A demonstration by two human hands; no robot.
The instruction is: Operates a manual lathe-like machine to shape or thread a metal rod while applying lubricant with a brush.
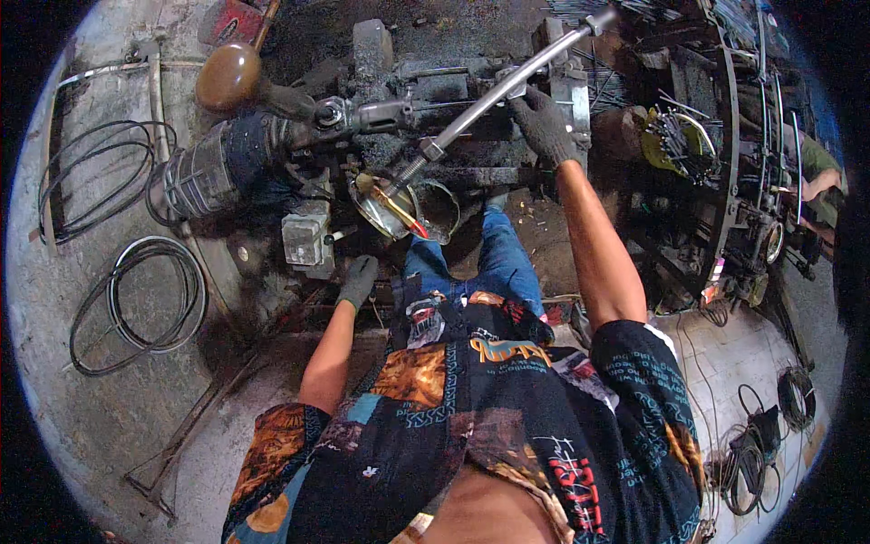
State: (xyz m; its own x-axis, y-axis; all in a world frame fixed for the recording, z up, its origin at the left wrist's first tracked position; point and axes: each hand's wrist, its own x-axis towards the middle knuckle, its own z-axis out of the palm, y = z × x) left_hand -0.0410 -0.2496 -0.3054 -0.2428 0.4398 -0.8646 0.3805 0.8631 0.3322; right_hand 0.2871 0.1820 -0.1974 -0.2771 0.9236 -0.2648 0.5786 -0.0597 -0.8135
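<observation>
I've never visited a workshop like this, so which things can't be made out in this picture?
All in the head view:
Right hand: its palm side faces away, so its grip is hidden.
Long metal bar: its upper end is blurred near the top edge.
Thin rods: too small and crowded to count.
Another person's arm: the rest is mostly cut off by the dark right rim.

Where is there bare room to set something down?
On the concrete floor below the lower-left cable coil, and the pale floor between the wire tangle and far-right coil. It's crowded around the machine by the right hand.
</observation>
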